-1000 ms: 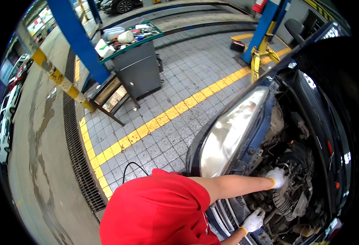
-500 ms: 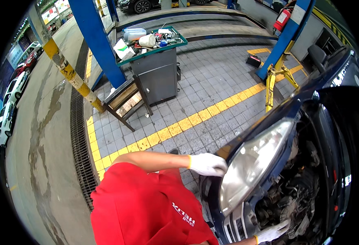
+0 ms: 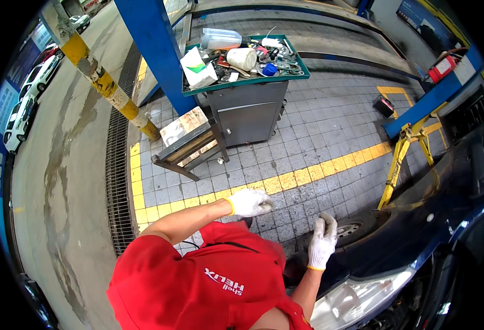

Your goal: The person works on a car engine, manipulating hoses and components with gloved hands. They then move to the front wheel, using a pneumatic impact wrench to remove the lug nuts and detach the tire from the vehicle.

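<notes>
My left hand (image 3: 251, 203), in a white knit glove with a yellow cuff, hangs over the tiled floor in front of my body, its fingers loosely bent. I see nothing in it. My right hand (image 3: 323, 242), gloved the same way, is raised beside the dark blue car's fender (image 3: 385, 242), fingers pointing up and a little apart, with nothing visible between them. Close to that hand is a wheel (image 3: 347, 231), partly hidden. The car's clear headlight (image 3: 357, 300) lies below my right forearm, and part of the engine bay (image 3: 412, 300) shows beyond it.
Ahead stands a grey tool cabinet (image 3: 250, 118) whose green-edged top holds tools, a bottle and a white tub. A wooden stool (image 3: 189, 148) is beside it. Blue lift posts (image 3: 156, 49), a yellow stand (image 3: 398, 159) and a fire extinguisher (image 3: 443, 69) surround the bay.
My view has swung right to left of the car, and both hands have left it: the left came off the headlight edge, the right rose out of the engine bay.
</notes>
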A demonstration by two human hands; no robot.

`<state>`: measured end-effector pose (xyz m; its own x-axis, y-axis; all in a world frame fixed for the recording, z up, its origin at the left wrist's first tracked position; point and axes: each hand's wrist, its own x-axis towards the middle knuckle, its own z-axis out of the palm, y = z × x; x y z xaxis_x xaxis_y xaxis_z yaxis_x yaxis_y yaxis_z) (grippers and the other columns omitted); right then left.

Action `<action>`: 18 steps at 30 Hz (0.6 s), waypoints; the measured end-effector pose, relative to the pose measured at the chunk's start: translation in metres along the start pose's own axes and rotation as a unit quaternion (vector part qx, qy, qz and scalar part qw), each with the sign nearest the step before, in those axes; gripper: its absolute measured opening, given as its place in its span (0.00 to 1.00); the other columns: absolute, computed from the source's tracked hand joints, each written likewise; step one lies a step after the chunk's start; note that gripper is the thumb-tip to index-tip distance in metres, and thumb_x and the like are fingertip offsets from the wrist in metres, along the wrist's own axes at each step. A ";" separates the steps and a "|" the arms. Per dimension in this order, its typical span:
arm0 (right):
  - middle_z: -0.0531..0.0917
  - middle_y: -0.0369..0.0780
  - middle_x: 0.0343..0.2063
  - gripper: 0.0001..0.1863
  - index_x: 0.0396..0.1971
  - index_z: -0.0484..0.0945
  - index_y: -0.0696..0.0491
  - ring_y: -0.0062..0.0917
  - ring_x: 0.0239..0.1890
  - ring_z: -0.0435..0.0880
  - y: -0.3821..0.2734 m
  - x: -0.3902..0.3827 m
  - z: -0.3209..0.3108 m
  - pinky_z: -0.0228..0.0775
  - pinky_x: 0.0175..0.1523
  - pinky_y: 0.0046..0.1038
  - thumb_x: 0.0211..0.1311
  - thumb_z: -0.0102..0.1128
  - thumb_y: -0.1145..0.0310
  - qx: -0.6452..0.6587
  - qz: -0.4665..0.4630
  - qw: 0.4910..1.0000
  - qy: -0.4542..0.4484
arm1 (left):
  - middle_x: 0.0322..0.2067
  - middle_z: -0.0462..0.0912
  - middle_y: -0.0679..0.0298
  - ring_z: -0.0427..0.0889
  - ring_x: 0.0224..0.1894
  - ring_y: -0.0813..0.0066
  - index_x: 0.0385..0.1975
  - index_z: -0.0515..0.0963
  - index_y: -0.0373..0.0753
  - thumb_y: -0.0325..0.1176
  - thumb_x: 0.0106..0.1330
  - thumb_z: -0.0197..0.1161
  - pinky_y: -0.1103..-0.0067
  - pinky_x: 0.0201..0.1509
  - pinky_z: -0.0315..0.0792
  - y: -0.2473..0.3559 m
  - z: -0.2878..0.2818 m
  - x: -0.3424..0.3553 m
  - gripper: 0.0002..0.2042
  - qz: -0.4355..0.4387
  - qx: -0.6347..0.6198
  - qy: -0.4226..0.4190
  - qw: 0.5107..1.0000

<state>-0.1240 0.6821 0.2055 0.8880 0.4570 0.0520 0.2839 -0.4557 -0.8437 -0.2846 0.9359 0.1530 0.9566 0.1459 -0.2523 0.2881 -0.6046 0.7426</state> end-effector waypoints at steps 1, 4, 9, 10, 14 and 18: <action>0.87 0.45 0.45 0.14 0.51 0.83 0.58 0.34 0.46 0.86 0.000 0.015 0.015 0.77 0.55 0.35 0.73 0.61 0.66 0.028 0.017 0.999 -0.016 | 0.54 0.85 0.55 0.83 0.58 0.53 0.54 0.84 0.43 0.44 0.76 0.58 0.65 0.63 0.77 -0.013 -0.006 0.009 0.17 0.000 -0.005 0.020 1.000; 0.87 0.45 0.45 0.14 0.52 0.83 0.57 0.35 0.46 0.86 -0.011 0.065 0.039 0.77 0.55 0.36 0.73 0.61 0.66 -0.008 0.013 0.999 -0.041 | 0.54 0.85 0.56 0.83 0.58 0.54 0.55 0.84 0.43 0.42 0.76 0.58 0.65 0.63 0.77 -0.032 -0.030 0.035 0.16 -0.029 -0.031 0.051 0.998; 0.87 0.47 0.47 0.14 0.51 0.83 0.56 0.37 0.49 0.86 -0.018 0.187 0.069 0.77 0.56 0.36 0.74 0.59 0.64 -0.049 0.013 0.996 -0.073 | 0.56 0.84 0.55 0.81 0.61 0.52 0.58 0.83 0.43 0.45 0.78 0.55 0.64 0.66 0.74 -0.062 -0.071 0.078 0.19 -0.085 -0.063 0.071 0.992; 0.87 0.47 0.48 0.15 0.52 0.83 0.56 0.38 0.49 0.86 -0.019 0.215 0.079 0.77 0.57 0.37 0.74 0.59 0.63 -0.050 -0.006 0.996 -0.079 | 0.56 0.84 0.55 0.81 0.61 0.52 0.58 0.83 0.43 0.46 0.78 0.55 0.64 0.66 0.74 -0.067 -0.081 0.086 0.19 -0.102 -0.063 0.074 0.990; 0.86 0.46 0.49 0.17 0.54 0.81 0.53 0.43 0.51 0.85 -0.032 0.329 0.122 0.76 0.57 0.41 0.74 0.60 0.58 -0.089 -0.079 0.984 -0.131 | 0.54 0.84 0.52 0.82 0.59 0.51 0.56 0.83 0.42 0.44 0.78 0.56 0.65 0.65 0.75 -0.093 -0.127 0.132 0.17 -0.169 -0.046 0.133 0.976; 0.85 0.44 0.46 0.15 0.51 0.81 0.51 0.41 0.48 0.86 -0.059 0.432 0.167 0.78 0.53 0.41 0.70 0.65 0.60 -0.087 -0.239 0.952 -0.172 | 0.49 0.86 0.53 0.83 0.56 0.50 0.53 0.84 0.41 0.41 0.77 0.58 0.65 0.62 0.76 -0.092 -0.185 0.180 0.15 -0.167 -0.070 0.211 0.961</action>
<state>0.1824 1.0345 0.1887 0.4803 0.8531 0.2037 0.7074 -0.2394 -0.6651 -0.1305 1.1631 0.1539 0.7339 0.6359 -0.2389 0.5569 -0.3619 0.7476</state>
